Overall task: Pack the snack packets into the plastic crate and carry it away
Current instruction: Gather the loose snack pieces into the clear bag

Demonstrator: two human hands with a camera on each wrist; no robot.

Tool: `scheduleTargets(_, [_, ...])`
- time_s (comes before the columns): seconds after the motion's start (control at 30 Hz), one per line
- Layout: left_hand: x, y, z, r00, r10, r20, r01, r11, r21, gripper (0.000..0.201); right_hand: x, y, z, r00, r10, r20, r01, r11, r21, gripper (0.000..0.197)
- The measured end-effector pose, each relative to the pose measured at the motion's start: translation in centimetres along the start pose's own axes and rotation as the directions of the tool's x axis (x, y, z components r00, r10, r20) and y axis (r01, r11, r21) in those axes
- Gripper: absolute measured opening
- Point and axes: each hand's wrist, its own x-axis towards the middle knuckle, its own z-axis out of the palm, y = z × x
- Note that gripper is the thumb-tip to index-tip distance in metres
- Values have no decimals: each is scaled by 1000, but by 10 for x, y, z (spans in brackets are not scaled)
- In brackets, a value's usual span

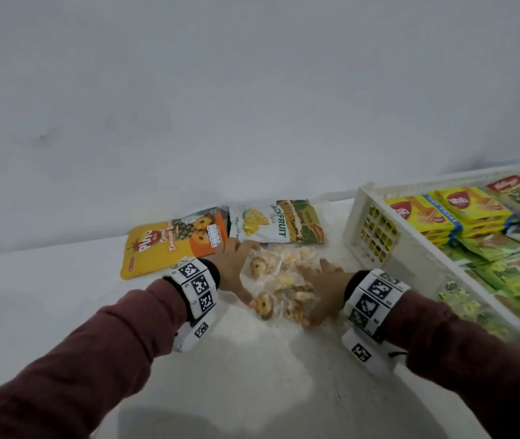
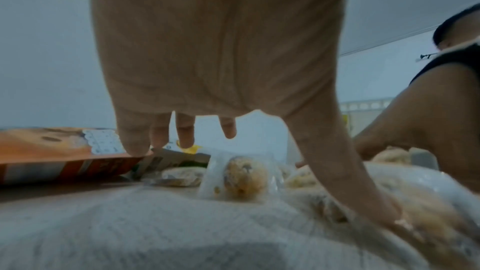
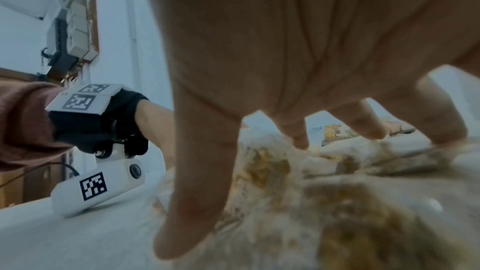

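Snack packets lie on the white worktop and in the white plastic crate, which stands at about 3 o'clock from the hands and already holds yellow packets and green packets. Between the hands sits a clear bag of biscuits, flat on the worktop. The left hand rests at the bag's 9 o'clock edge with its fingers spread wide and fairly straight; the thumb presses down on the near corner of the plastic, and the little finger touches the orange pineapple packet. The right hand lies over the bag's 3 o'clock side, its fingers also spread wide, tips resting on the plastic, the thumb down at the near edge. Neither hand is closed round the bag. The orange pineapple packet lies at 10 o'clock from the bag, and a white jackfruit packet lies at 12 o'clock, just beside it, both near the wall. Each wrist carries a white band with black square markers over a dark red sleeve
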Motion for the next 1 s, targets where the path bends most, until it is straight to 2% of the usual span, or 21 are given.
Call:
scheduleTargets(0.13, [10, 3, 7, 983, 44, 177, -28, 995, -94, 117, 9, 1, -13, 999, -39, 11, 40, 998, -45, 110])
scheduleTargets(0.23, [15, 7, 7, 972, 74, 222, -50, 992, -113, 116, 9, 1, -41, 996, -77, -38, 76, 997, -16, 97])
scheduleTargets(0.33, [23, 7, -7, 985, 106, 136, -85, 985, -150, 96, 19, 1, -78, 988, -111, -109, 116, 992, 44, 70])
scheduleTargets(0.4, [31, 0, -20, 998, 54, -26, -58, 968, -242, 66, 32, 4, -98, 975, -93, -204, 104, 994, 45, 44])
scheduleTargets(0.43, [35, -3, -26, 992, -13, -129, -26, 956, -292, 52, 39, 7, -103, 968, -74, -240, 76, 997, -2, 39])
scheduleTargets(0.5, [44, -10, -31, 938, -178, -296, 84, 949, -304, 42, 60, 16, -107, 953, -37, -300, 18, 998, -67, 46])
scheduleTargets(0.53, [48, -13, -31, 918, -237, -318, 143, 946, -293, 45, 63, 18, -107, 948, -22, -316, -21, 991, -133, 48])
scheduleTargets(0.67, [58, -16, -25, 922, -316, -223, 245, 923, -297, 54, 69, 26, -93, 930, -50, -364, -97, 922, -375, 60])
scheduleTargets(0.7, [59, -17, -25, 923, -322, -209, 255, 921, -293, 53, 71, 26, -89, 932, -31, -360, -114, 920, -374, 62])
scheduleTargets(0.8, [63, -19, -26, 935, -314, -164, 262, 925, -275, 48, 96, 31, -92, 948, -9, -319, -79, 962, -262, 56])
scheduleTargets(0.87, [62, -16, -28, 937, -308, -166, 248, 920, -304, 45, 96, 30, -97, 943, 15, -332, -110, 957, -268, 62])
scheduleTargets(1.0, [56, -4, -37, 908, -277, -313, 115, 886, -450, 38, 86, 27, -100, 940, -58, -335, -64, 938, -340, 57])
